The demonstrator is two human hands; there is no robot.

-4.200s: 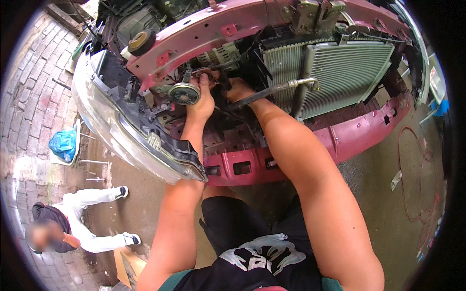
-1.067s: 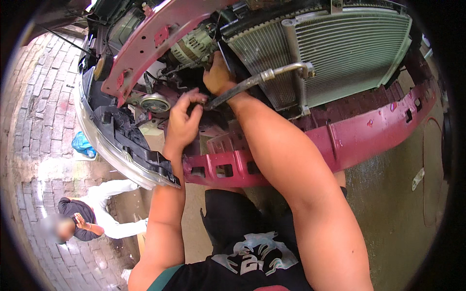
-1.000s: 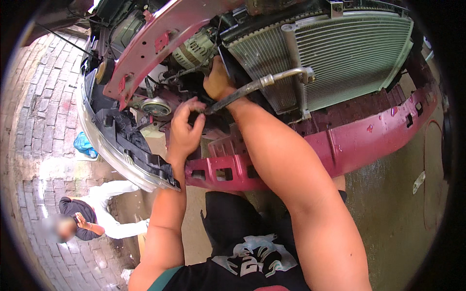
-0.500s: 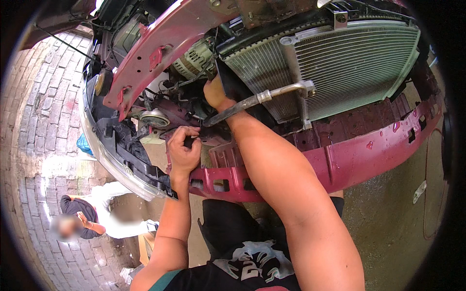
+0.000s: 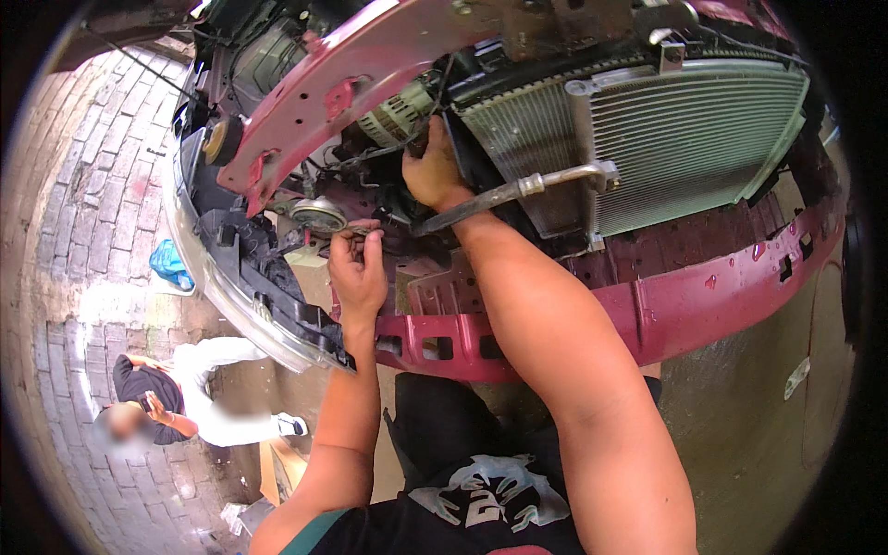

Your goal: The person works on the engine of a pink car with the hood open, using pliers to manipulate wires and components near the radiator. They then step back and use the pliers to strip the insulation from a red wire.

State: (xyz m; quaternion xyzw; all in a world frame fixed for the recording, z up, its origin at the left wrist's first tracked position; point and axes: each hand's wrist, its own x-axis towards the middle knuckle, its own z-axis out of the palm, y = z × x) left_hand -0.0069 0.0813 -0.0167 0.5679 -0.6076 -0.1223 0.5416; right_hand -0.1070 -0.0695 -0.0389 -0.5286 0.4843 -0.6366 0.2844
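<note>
My left hand (image 5: 359, 273) is raised beside a round metal disc, which looks like a horn (image 5: 317, 215). Its fingers are bent together at the disc's lower right edge; what they pinch, if anything, is hidden among dark parts. My right hand (image 5: 435, 173) reaches deep into the car's front, left of the radiator (image 5: 536, 153). One of its digits points up along a dark panel, and the other fingers are out of sight. Above that hand lies a ribbed metal unit like an alternator (image 5: 398, 116). A hose with a metal pipe (image 5: 518, 188) crosses over my right wrist.
A silver finned condenser (image 5: 694, 148) fills the right. Below, a red bumper beam (image 5: 684, 314) runs under my forearms. A clear headlight (image 5: 250, 319) curves at left. Red bodywork (image 5: 314, 106) spans above. A person (image 5: 153, 398) is on the brick paving at left.
The view has shifted, so the car sits slightly further right. My left hand has moved up toward the round disc. A digit of my right hand now shows pointing upward.
</note>
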